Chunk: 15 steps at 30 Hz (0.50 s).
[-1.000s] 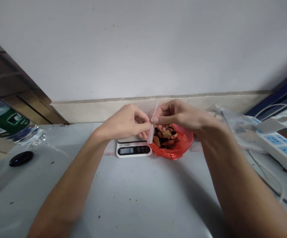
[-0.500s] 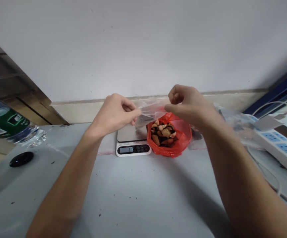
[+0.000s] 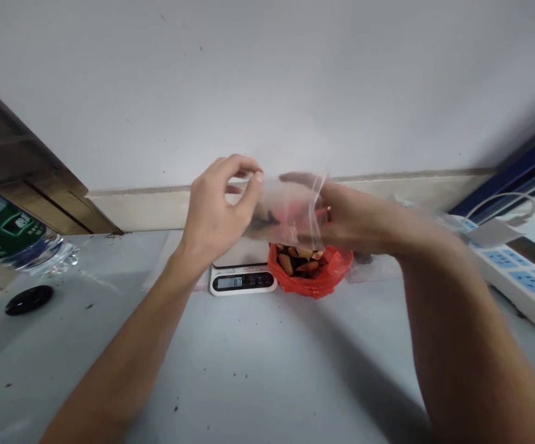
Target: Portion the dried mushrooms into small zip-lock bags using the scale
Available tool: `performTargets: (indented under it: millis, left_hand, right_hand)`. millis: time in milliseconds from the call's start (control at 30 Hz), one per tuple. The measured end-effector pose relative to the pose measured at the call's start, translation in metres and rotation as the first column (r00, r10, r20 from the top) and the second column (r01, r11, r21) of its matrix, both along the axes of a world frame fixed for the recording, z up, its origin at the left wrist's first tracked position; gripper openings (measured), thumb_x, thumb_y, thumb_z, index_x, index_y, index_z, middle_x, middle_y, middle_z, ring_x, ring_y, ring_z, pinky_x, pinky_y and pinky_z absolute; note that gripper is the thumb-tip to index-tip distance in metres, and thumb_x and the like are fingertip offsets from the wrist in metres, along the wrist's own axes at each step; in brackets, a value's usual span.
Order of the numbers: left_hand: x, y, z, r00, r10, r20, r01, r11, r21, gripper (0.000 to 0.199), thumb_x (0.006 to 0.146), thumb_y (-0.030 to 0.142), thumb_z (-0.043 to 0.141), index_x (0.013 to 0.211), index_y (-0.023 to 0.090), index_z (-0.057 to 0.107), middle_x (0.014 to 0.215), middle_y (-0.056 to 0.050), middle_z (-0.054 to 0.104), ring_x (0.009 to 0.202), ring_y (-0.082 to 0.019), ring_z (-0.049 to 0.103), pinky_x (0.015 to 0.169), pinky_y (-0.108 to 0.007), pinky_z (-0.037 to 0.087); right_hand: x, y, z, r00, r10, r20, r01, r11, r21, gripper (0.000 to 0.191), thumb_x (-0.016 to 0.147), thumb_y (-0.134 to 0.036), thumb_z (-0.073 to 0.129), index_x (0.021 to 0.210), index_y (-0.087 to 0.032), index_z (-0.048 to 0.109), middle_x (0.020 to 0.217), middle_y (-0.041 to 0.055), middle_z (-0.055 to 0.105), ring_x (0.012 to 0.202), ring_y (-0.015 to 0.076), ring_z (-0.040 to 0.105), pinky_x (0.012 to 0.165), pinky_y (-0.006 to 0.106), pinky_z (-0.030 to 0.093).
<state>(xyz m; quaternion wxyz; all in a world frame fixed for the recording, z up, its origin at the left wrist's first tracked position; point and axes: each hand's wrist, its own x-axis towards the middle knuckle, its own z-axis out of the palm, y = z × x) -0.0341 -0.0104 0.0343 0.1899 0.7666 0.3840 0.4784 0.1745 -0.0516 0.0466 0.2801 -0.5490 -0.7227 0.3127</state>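
Note:
My left hand (image 3: 223, 213) pinches a corner of a clear plastic bag (image 3: 290, 200) between thumb and fingertips. Some dark pieces show through the bag's left part. My right hand (image 3: 348, 213) is behind the bag's right end, its fingers blurred and partly covered by the film. Below the bag stands a red plastic bag (image 3: 336, 271), open at the top, with brown dried slices (image 3: 302, 266) inside. To its left is a white digital scale (image 3: 244, 293) whose display reads about 87, a decimal point being unclear. The bag and left hand hide part of its plate.
A water bottle with a green label (image 3: 12, 231) leans in at the left, near a black round lid (image 3: 29, 300). A white power strip (image 3: 526, 277) with cables lies at the right. A white wall (image 3: 267, 86) stands behind the table (image 3: 230, 401).
My right hand has moved down and left, from beside the clear bag to behind its end. The left hand has turned upward with its corner. The clear bag is now spread wider.

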Motion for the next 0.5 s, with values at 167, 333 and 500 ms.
performTargets:
  millis: [167, 333, 500]
  left_hand:
    - [-0.006, 0.019, -0.01, 0.956, -0.13, 0.261, 0.245, 0.845, -0.476, 0.055, 0.094, 0.042, 0.071, 0.145, 0.027, 0.054, 0.114, -0.009, 0.075, 0.113, -0.026, 0.071, 0.102, -0.046, 0.058]
    - [0.0, 0.022, -0.006, 0.905, -0.082, 0.417, 0.303, 0.811, -0.499, 0.064, 0.082, 0.03, 0.085, 0.14, 0.022, 0.058, 0.096, -0.004, 0.077, 0.1, -0.022, 0.074, 0.095, -0.041, 0.061]
    - [0.016, 0.022, 0.0, 0.931, -0.147, 0.333, 0.308, 0.808, -0.502, 0.027, 0.081, 0.026, 0.083, 0.106, 0.017, 0.078, 0.109, -0.008, 0.08, 0.101, -0.021, 0.074, 0.088, -0.03, 0.06]
  right_hand:
    - [0.024, 0.003, 0.001, 0.998, -0.055, 0.044, 0.047, 0.986, 0.157, 0.101, 0.08, -0.043, 0.077, 0.167, -0.026, 0.028, 0.087, 0.0014, 0.07, 0.079, 0.0241, 0.069, 0.074, 0.034, 0.054]
    - [0.054, -0.001, 0.007, 0.984, 0.128, 0.12, -0.128, 0.992, -0.009, 0.06, 0.084, -0.053, 0.071, 0.137, -0.026, 0.068, 0.094, 0.0057, 0.076, 0.081, 0.0233, 0.068, 0.071, 0.034, 0.054]
    - [0.093, -0.014, 0.01, 0.962, 0.184, 0.201, -0.137, 0.964, -0.227, 0.046, 0.09, -0.064, 0.064, 0.081, -0.023, 0.082, 0.079, 0.0094, 0.077, 0.072, 0.0232, 0.067, 0.065, 0.034, 0.052]
